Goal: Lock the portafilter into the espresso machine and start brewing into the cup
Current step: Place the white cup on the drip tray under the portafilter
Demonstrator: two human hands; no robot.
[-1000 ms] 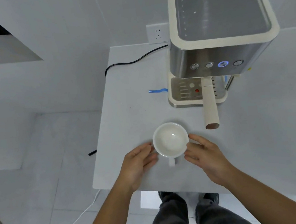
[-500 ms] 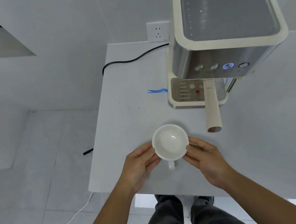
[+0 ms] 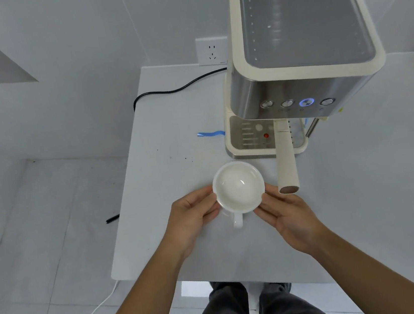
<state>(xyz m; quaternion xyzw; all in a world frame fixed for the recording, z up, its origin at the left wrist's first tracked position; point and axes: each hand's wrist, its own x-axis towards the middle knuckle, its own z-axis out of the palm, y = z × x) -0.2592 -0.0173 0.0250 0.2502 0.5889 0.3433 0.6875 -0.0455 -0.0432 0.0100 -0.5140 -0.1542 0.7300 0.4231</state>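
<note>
Both hands have closed in a little since a moment ago, fingers now pressing the white cup (image 3: pixel 238 186) from either side; the cup itself looks lifted or tipped slightly off the grey surface (image 3: pixel 152 190), its rim nearer the machine than before. Left hand (image 3: pixel 192 220) clamps the cup at its 9 o'clock side, right hand (image 3: pixel 286 216) at its 3 o'clock side, so each grip is shut on the cup wall. The cup's small handle points to 6 o'clock, toward the person.

At 12 o'clock from the cup stands the espresso machine (image 3: pixel 298 39), one blue-lit button (image 3: pixel 306 102) glowing on its steel front. The portafilter (image 3: pixel 285 162) already sits under the brew head, its cream handle running along the 12-to-6 line, brown end cap aimed at 6 o'clock and hanging just beside the right hand's fingertips. That straight-out position suggests the locking step is done, though the seat itself is hidden under the machine's overhang.

What remains, by the look of it: setting the empty cup on the drip tray (image 3: pixel 247 138) beneath the spout, then pressing a brew button. No coffee is in the cup yet.
</note>
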